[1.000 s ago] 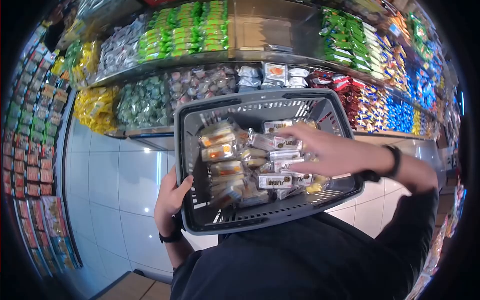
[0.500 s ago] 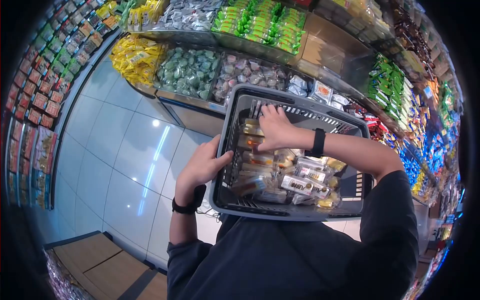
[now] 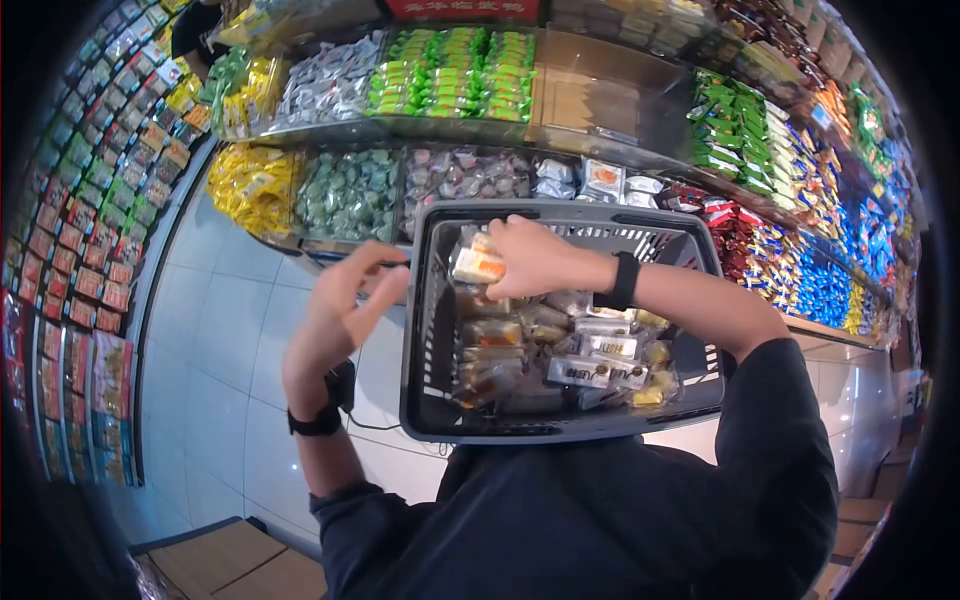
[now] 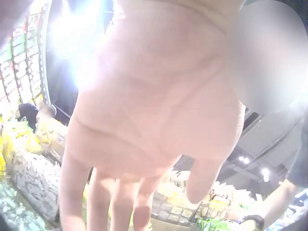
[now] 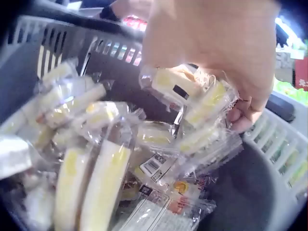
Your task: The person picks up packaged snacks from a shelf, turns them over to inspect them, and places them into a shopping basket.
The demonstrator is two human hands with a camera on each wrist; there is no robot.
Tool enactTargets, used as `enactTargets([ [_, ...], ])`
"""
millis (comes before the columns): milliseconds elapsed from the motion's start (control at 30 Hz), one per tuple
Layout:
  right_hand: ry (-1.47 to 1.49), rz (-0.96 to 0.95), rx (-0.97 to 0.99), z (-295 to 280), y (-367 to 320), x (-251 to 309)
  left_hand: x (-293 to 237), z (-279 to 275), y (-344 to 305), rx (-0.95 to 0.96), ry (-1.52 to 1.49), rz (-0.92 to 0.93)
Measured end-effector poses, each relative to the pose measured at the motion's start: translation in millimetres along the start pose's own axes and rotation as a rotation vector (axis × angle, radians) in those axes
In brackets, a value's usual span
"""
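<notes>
A grey slatted shopping basket (image 3: 560, 434) is in front of my body, filled with clear-wrapped snack packets (image 3: 490, 332) and white labelled packets (image 3: 580, 371). My right hand (image 3: 545, 262) reaches into its back left corner. Its fingers grip wrapped pale-yellow cakes (image 3: 478, 262); in the right wrist view more than one wrapped cake (image 5: 180, 89) bunches under the palm, above other packets (image 5: 103, 185). Off to the left of the basket, my left hand (image 3: 335, 310) is raised with nothing in it. The left wrist view shows its palm (image 4: 154, 106) with the fingers extended.
Beyond the basket stand shelf bins with yellow bags (image 3: 255, 190), green packets (image 3: 455, 85) and dark-red packets (image 3: 730, 225). A rack of boxed goods (image 3: 80, 260) lines the left. Another person (image 3: 195, 35) is at the far left. Tiled floor (image 3: 215, 330) shows between.
My left hand has come off the basket's left rim. From the white packets, my right hand has moved left and now grips wrapped cakes. The head view swung left, then partly back.
</notes>
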State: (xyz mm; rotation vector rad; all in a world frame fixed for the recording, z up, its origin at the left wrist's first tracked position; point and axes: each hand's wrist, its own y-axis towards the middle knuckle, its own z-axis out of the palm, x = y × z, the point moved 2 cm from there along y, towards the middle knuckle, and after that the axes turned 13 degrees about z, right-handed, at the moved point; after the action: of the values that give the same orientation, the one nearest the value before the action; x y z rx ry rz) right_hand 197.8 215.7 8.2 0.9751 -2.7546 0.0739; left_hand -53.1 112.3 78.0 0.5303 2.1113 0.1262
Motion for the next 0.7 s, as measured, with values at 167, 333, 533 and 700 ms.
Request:
enactTargets([
  [167, 0.943, 0.443, 0.344, -55.8, -23.9, -38.3, -34.1, 19.7, 62.5, -0.174, -0.389, 0.068],
  [333, 1.767, 0.623, 0.282, -111.8, -74.1, -32.9, -63.2, 96.9, 120.6, 0.112, -1.249, -0.276],
  [533, 1.717, 0.657, -0.091, -85.1, -82.0, -65.1, -65.2, 162.0, 161.9, 0.072, -1.259, -0.466],
  [700, 0.645, 0.325, -0.494, -67.5, -86.6, -99.9, -42.4, 172.3, 164.7, 0.138, -1.194, -0.435],
])
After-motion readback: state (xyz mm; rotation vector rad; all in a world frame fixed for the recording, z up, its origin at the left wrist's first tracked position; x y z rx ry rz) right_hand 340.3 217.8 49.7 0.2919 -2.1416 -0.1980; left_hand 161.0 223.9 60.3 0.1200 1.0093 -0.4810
